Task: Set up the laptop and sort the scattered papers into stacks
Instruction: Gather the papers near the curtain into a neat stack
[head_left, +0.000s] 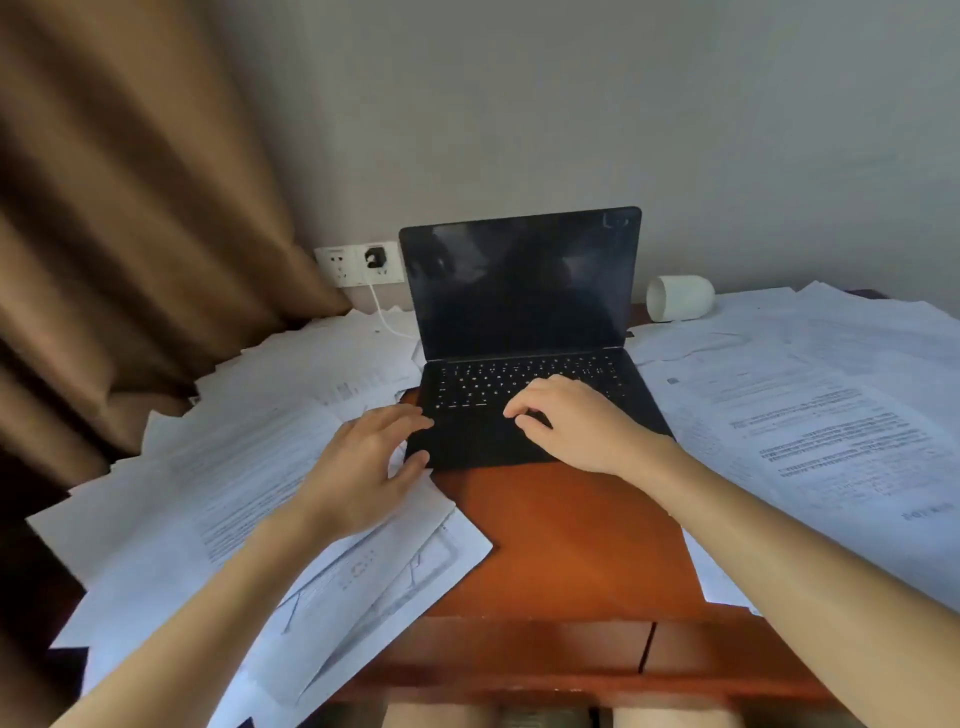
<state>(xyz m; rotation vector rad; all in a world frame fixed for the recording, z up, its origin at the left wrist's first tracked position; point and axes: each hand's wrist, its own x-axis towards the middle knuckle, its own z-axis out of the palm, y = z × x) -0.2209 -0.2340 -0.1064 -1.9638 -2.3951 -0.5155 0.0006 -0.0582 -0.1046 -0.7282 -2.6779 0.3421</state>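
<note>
— Light?
— Soft, dimmish light, no hard shadows; a warm sheen on the desk (561, 545) near its front edge.
— Glare?
— Only faint reflections in the dark screen (519, 291).
— Sharp?
— No. Print on the papers (831, 431) smears, the curtain (104, 208) blurs at the left, and the wide lens bends the edges.

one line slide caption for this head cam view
Left hand and right hand at an open, dark-screened laptop on a wooden desk strewn with scattered papers.
</note>
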